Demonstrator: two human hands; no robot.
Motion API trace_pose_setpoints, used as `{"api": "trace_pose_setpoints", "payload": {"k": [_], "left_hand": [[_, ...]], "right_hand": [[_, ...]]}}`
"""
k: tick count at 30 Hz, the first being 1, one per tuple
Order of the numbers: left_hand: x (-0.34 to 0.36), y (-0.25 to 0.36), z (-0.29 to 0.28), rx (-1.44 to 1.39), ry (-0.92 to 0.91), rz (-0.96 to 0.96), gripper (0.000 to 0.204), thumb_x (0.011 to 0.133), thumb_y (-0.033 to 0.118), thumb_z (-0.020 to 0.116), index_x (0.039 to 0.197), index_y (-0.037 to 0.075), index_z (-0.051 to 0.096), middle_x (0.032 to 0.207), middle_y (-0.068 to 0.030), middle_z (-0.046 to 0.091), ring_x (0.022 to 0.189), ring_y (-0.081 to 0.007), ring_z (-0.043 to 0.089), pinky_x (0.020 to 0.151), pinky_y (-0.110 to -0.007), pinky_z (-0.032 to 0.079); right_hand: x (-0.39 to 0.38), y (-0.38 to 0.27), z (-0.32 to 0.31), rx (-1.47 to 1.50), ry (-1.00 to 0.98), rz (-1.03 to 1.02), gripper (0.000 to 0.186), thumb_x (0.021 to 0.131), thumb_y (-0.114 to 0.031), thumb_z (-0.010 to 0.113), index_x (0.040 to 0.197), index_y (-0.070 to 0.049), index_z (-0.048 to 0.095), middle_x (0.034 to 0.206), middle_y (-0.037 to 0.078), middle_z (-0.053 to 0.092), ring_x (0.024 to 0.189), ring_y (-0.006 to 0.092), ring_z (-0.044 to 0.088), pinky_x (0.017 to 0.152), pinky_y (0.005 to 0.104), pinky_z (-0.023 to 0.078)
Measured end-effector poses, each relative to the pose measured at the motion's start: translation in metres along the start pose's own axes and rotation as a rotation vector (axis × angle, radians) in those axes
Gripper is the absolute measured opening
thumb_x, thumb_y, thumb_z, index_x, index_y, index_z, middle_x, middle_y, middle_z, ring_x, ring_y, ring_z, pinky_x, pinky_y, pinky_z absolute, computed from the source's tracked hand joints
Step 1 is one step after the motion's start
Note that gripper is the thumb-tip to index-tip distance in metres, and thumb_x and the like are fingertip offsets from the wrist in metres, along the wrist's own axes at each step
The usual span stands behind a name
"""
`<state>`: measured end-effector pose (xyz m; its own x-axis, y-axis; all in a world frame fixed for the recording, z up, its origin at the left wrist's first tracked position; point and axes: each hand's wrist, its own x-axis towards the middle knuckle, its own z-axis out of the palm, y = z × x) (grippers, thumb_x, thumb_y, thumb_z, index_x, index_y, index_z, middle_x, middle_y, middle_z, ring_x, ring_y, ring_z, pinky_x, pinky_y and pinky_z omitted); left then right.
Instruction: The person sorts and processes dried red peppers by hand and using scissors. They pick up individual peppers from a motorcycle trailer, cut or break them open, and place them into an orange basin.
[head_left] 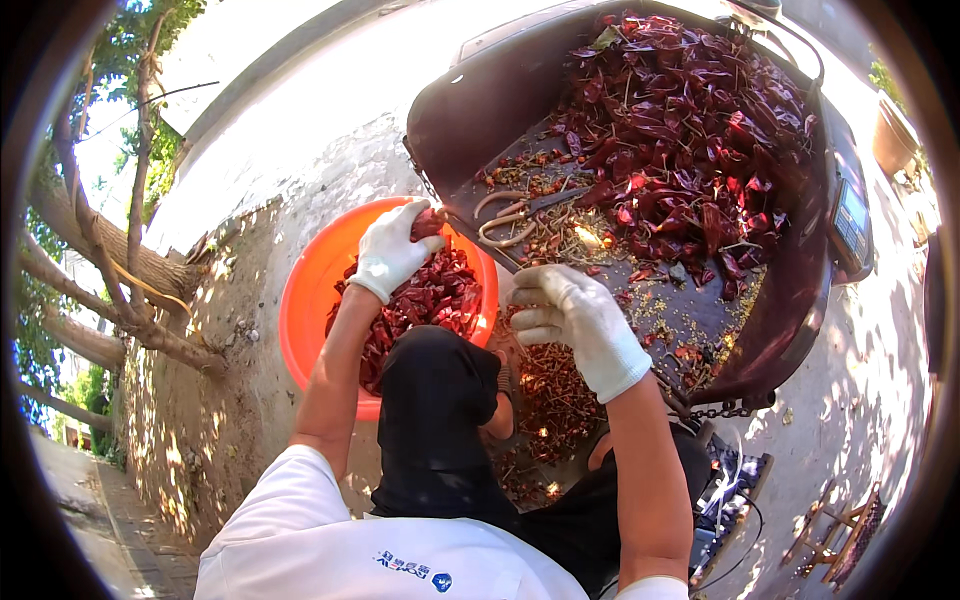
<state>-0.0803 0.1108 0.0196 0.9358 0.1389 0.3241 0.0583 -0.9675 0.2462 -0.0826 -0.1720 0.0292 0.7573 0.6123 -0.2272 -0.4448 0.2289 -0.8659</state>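
My left hand (392, 250), in a white glove, is closed around a dried red chili pepper (427, 224) over the orange basin (303, 310). Cut-up dried chilies (440, 295) lie heaped in that basin. My right hand (572, 322), gloved too, hovers between the basin and the dark cart, its fingers bent and a little apart with nothing visible in them. Scissors with tan handles (512, 215) rest inside the cart, away from both hands. Beyond them rises a big pile of whole dried chilies (700, 140).
The dark cart (470, 105) has a raised rim and a chain at its near corner. Stems and seeds (560, 395) cover the ground between my feet. A device with a screen (852, 222) is fixed at the cart's right. Tree trunks (120, 240) stand left; a small wooden stool (838, 535) sits lower right.
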Motion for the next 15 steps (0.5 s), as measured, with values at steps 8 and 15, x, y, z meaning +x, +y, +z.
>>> {"api": "trace_pose_setpoints", "payload": {"k": [8,15], "left_hand": [[0.002,0.036,0.010,-0.313,-0.110,0.110,0.032,0.082,0.025,0.071,0.108,0.006,0.070,0.102,-0.0139,0.070,0.100,-0.0283,0.065,0.089,-0.037,0.051],[-0.033,0.180,0.092,-0.404,-0.151,0.863,0.052,0.073,0.027,0.077,0.119,0.009,0.061,0.123,-0.0132,0.058,0.117,-0.0331,0.054,0.101,-0.047,0.042]], "right_hand": [[-0.005,0.011,0.024,-0.467,-0.638,0.190,0.029,0.098,-0.029,0.052,0.104,-0.004,0.066,0.091,0.004,0.067,0.071,0.0128,0.064,0.063,0.0281,0.055],[-0.020,0.004,0.035,-0.346,-0.988,0.181,0.040,0.100,-0.037,0.053,0.114,-0.001,0.065,0.094,0.005,0.067,0.070,0.0098,0.061,0.065,0.0245,0.052]]}}
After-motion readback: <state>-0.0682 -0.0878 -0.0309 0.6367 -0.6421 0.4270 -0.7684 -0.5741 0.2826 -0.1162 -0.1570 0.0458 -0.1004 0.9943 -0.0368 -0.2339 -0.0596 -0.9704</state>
